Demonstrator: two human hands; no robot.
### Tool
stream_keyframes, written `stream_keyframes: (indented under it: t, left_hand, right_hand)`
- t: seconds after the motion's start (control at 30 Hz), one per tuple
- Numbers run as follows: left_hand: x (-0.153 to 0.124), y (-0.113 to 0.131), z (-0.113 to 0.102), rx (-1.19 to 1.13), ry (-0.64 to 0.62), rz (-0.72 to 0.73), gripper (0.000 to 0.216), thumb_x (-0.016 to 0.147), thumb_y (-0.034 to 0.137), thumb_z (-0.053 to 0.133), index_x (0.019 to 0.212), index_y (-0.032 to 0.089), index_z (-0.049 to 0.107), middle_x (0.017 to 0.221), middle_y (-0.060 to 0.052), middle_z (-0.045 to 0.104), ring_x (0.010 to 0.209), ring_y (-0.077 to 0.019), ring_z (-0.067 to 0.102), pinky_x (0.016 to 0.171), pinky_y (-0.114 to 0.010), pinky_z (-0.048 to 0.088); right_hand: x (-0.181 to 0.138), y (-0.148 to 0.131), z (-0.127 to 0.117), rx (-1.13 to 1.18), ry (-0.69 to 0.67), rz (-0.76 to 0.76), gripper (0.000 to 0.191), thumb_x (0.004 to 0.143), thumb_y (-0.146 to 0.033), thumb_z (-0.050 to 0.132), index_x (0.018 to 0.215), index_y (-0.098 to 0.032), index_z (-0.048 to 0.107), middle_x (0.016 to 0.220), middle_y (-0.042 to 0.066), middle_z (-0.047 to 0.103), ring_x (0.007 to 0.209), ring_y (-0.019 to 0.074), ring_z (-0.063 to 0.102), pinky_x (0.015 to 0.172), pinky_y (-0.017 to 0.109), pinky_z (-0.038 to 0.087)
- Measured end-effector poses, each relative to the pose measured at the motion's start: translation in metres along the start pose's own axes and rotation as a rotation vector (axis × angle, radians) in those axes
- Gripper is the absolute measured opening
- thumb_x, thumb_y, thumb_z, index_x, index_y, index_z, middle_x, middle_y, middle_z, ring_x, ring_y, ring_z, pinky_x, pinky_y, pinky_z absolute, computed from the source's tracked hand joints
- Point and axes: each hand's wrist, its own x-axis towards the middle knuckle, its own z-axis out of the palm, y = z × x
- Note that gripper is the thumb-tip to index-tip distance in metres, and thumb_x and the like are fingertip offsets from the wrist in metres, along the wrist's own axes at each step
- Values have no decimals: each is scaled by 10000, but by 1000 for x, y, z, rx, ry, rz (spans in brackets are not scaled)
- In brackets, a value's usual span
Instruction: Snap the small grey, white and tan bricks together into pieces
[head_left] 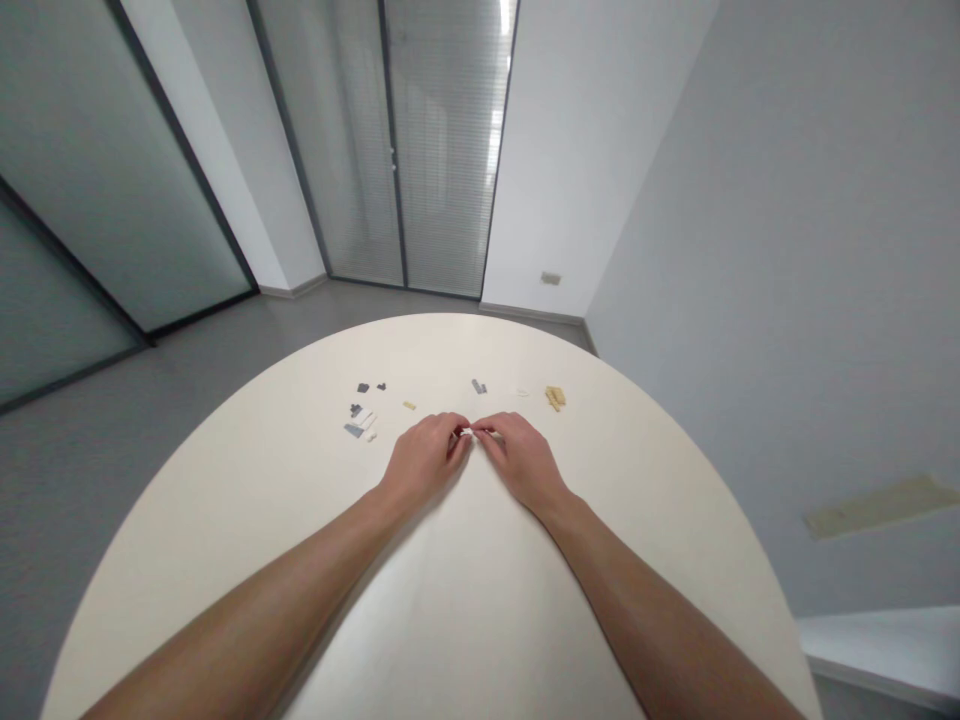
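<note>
My left hand (433, 452) and my right hand (520, 452) meet at the middle of the round white table (465, 620). Between their fingertips is a small white piece (466, 432), pinched from both sides. Its exact shape is too small to make out, and the fingers partly cover it. A small tan piece (409, 405) lies just beyond my left hand. Past the fingertips are grey pieces (478, 386). Beyond my right hand rest thin pale pieces (523, 393) and a cluster of tan pieces (555, 397).
At the left of the table lie dark grey pieces (363, 388), a flat grey piece (353, 430) and white pieces (364, 418). The table's curved far edge (442, 316) faces a glass door (442, 150). A grey-white wall (810, 280) rises on the right.
</note>
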Motion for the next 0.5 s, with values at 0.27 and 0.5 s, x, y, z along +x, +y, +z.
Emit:
stream_keyframes:
  t: [0.27, 0.5]
  left_hand:
    - [1, -1, -1, -7, 19, 40, 124, 962, 283, 560, 990, 225, 665, 947, -19, 712, 896, -199, 633, 769, -319, 473]
    - [1, -1, -2, -9, 26, 39, 134, 970, 282, 551, 998, 222, 667, 973, -29, 715, 921, -203, 632, 797, -328, 483]
  right_hand:
    - [-1, 0, 1, 98, 4, 24, 119, 956, -220, 562, 1006, -245, 667, 989, 19, 722, 952, 185, 636, 860, 325, 474]
    - [-2, -4, 0, 99, 27, 30, 122, 963, -216, 546, 1009, -244, 655, 999, 19, 723, 956, 183, 639, 849, 317, 464]
